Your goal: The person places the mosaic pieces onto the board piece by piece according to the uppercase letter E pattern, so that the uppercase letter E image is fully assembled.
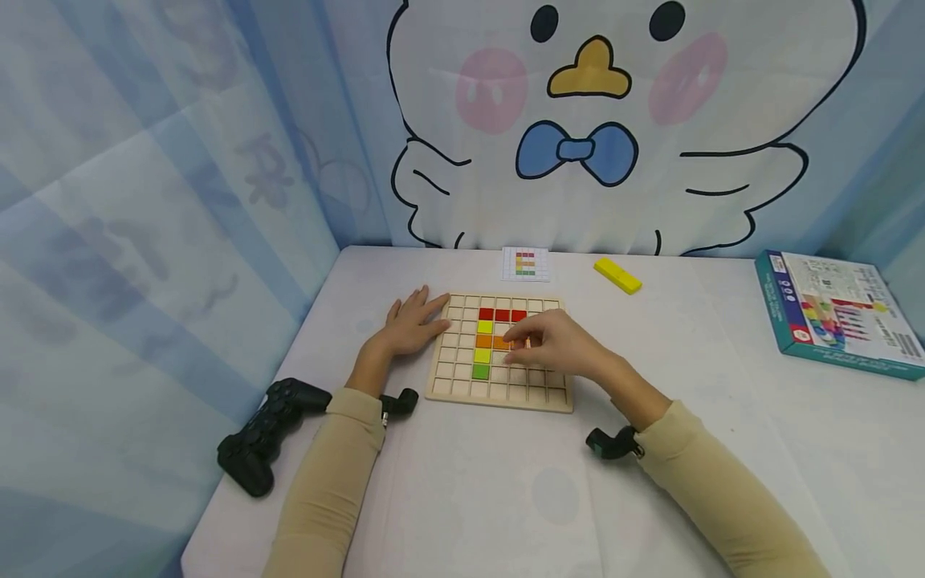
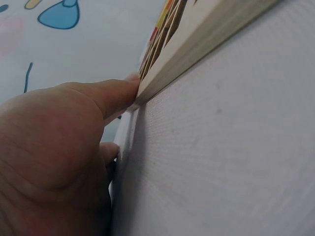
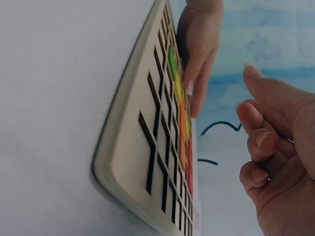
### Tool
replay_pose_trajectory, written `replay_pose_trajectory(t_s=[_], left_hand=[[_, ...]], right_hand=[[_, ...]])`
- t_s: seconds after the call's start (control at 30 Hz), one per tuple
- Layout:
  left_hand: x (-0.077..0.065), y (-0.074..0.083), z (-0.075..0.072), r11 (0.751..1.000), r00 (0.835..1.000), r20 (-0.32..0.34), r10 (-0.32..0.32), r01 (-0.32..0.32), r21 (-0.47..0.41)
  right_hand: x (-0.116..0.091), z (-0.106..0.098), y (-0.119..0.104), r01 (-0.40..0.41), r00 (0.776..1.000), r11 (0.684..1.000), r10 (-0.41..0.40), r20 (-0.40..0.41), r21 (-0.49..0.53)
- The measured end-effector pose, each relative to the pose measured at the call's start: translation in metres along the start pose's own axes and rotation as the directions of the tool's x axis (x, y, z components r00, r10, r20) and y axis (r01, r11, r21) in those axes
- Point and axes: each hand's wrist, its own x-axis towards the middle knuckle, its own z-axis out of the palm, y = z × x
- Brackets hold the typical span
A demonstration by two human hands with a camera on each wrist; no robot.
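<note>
A wooden grid board point(image 1: 499, 403) lies on the white table, several coloured squares set in its cells. Red squares point(image 1: 502, 315) form a row near the far side; below their left end run a yellow square point(image 1: 485, 327), orange squares point(image 1: 500, 343), another yellow one and a green square point(image 1: 480, 372). My left hand point(image 1: 415, 325) lies at the board's left edge, fingers extended; in the left wrist view a fingertip touches the board's corner. Over the board's right half hovers my right hand point(image 1: 560, 345), fingers loosely bent, thumb apart, nothing between them in the right wrist view.
Behind the board is a small pattern card point(image 1: 526, 265), with a yellow bar-shaped piece point(image 1: 617, 275) to its right. A boxed set point(image 1: 838, 313) lies at far right. By the left forearm sits a black game controller point(image 1: 267, 433). Printed curtains stand behind and left.
</note>
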Motion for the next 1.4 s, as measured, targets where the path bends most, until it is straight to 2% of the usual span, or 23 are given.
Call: replay_pose_trajectory(t_s=[0.27,0.4,0.6,0.87,1.03,1.17,1.4], left_hand=[[-0.002,0.003,-0.003,1.000,1.000,0.006,-0.010,0.010,-0.002],[-0.002,0.002,-0.001,1.000,1.000,0.008,-0.007,0.007,0.001],[-0.001,0.002,-0.001,1.000,1.000,0.009,-0.004,0.004,-0.003],[-0.002,0.001,-0.002,1.000,1.000,0.011,-0.014,0.014,-0.012],[-0.002,0.002,0.000,1.000,1.000,0.017,-0.016,0.016,0.003],[-0.002,0.002,-0.001,1.000,1.000,0.012,-0.012,0.012,-0.002],[-0.002,0.003,-0.002,1.000,1.000,0.010,-0.014,0.014,0.007]], right_hand=[[-0.029,-0.034,0.011,-0.088,0.989,0.996,0.088,-0.120,0.007],[-0.040,-0.046,0.020,-0.101,0.987,0.995,0.103,-0.122,0.021],[-0.053,-0.063,0.031,-0.112,0.992,0.993,0.114,-0.045,0.038],[-0.067,-0.082,0.044,-0.159,0.987,0.986,0.157,0.045,0.042],[-0.077,-0.091,0.051,-0.210,0.966,0.977,0.202,0.162,0.035],[-0.083,-0.096,0.057,-0.209,0.948,0.977,0.194,0.251,0.038],[-0.089,-0.098,0.071,-0.210,0.923,0.977,0.183,0.340,0.042]])
